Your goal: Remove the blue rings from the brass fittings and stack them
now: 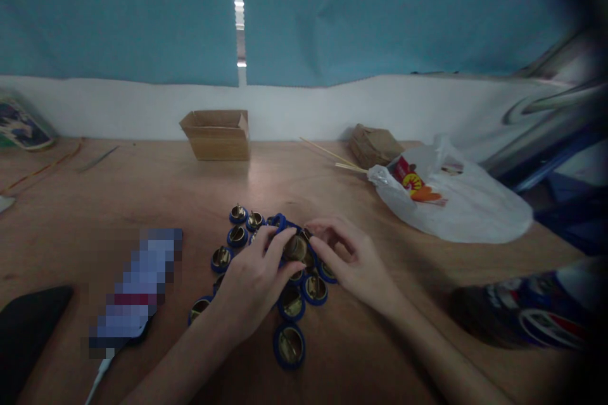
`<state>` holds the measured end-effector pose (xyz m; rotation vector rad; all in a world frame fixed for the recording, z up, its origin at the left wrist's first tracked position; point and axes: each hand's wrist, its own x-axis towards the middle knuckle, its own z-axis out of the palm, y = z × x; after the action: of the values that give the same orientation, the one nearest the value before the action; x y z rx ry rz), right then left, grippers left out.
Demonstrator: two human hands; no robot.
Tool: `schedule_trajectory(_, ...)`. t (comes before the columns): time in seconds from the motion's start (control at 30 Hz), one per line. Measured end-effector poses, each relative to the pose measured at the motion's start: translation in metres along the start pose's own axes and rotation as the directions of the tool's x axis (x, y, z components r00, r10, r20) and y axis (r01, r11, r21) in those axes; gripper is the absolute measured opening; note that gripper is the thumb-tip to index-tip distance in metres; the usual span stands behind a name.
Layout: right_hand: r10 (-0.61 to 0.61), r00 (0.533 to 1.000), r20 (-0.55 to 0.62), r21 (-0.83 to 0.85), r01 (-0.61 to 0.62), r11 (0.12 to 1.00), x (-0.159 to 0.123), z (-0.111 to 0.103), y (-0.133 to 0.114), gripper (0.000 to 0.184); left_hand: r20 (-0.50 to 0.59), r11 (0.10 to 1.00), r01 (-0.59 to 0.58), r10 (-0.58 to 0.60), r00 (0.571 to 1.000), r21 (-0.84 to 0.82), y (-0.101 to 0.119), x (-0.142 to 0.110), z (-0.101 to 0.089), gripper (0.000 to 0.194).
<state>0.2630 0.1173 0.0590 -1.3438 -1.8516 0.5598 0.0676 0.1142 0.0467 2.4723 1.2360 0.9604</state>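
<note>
My left hand (254, 275) is closed on a round pin-back badge (296, 248), its brassy hollow back turned toward me between thumb and fingers. Just to the right, my right hand (354, 262) has thumb and fingers curled together at the pile's edge. What lies between those fingertips is too small and dark to make out. Around and beneath both hands lie several blue-rimmed badges with brass backs and pins facing up, such as one badge (289, 345) nearest me and another badge (238, 213) at the far side. My hands hide part of the pile.
A phone (137, 291) with a white cable lies at left, near a dark object (35, 329). An open cardboard box (221, 139) stands at the back. A brown paper packet (375, 144), sticks and a white plastic bag (479, 202) are at right, above a lying bottle (527, 310).
</note>
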Motion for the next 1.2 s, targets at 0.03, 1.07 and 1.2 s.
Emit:
schedule_trajectory(0.03,-0.026,0.999,0.030,0.022,0.026,0.999,-0.002,0.002,-0.003,0.018,-0.007,0.999,-0.031,0.031,0.999,0.012,0.000,-0.001,0.000,0.035)
schedule_trajectory(1.07,0.119,0.972,-0.201,-0.249,-0.168,0.954,0.016,0.002,0.061,0.019,-0.173,0.987,-0.155,0.148,0.974,-0.027,0.001,-0.001,0.000,0.020)
schedule_trajectory(1.2,0.053,0.987,-0.149,-0.231,-0.087,0.969,0.020,0.013,0.062,0.019,-0.180,0.982,-0.181,0.170,0.969,-0.049,0.002,-0.002,-0.002,0.019)
